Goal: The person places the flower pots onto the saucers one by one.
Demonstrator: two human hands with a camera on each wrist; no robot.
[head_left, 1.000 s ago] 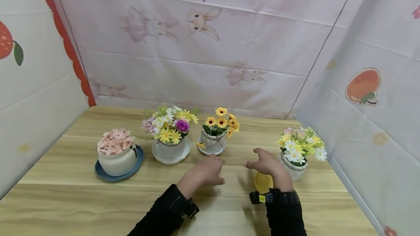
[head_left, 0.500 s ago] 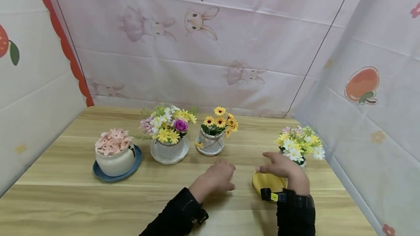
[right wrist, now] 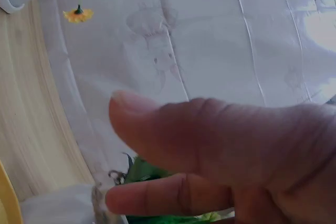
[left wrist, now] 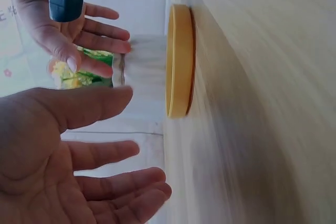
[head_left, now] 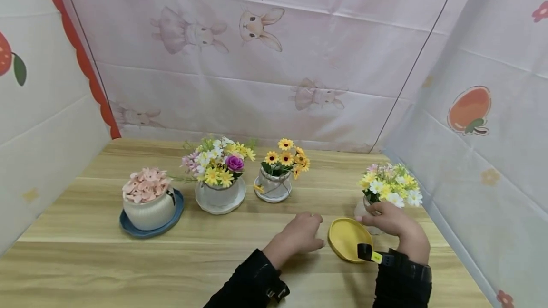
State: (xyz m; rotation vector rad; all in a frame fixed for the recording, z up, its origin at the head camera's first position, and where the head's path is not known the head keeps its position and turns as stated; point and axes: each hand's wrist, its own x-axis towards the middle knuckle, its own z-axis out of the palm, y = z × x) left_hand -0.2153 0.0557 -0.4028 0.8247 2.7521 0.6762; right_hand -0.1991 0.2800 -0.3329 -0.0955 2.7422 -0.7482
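Observation:
My right hand (head_left: 398,225) is at the near side of a whitish flower pot (head_left: 361,209) holding yellow and white artificial flowers (head_left: 387,185). In the left wrist view its fingers (left wrist: 107,43) are straight and right at the pot's rim. The right wrist view shows thumb and index finger apart, with the pot's twine-wrapped rim beyond the fingertip. A round yellow saucer (head_left: 344,237) lies on the table just in front of that pot. My left hand (head_left: 299,234) hovers to the left of the saucer, fingers loosely extended and holding nothing.
Farther left stand a small pot of orange daisies (head_left: 275,184) on a white saucer, a mixed bouquet pot (head_left: 220,195) on a white plate, and a cream pot (head_left: 151,214) on a blue saucer (head_left: 147,233). Printed cloth walls (head_left: 299,61) enclose the wooden table (head_left: 171,270).
Both hands have moved right. The right hand has gone from over the yellow saucer to the flower pot, uncovering most of the saucer. The left hand has come close to the saucer.

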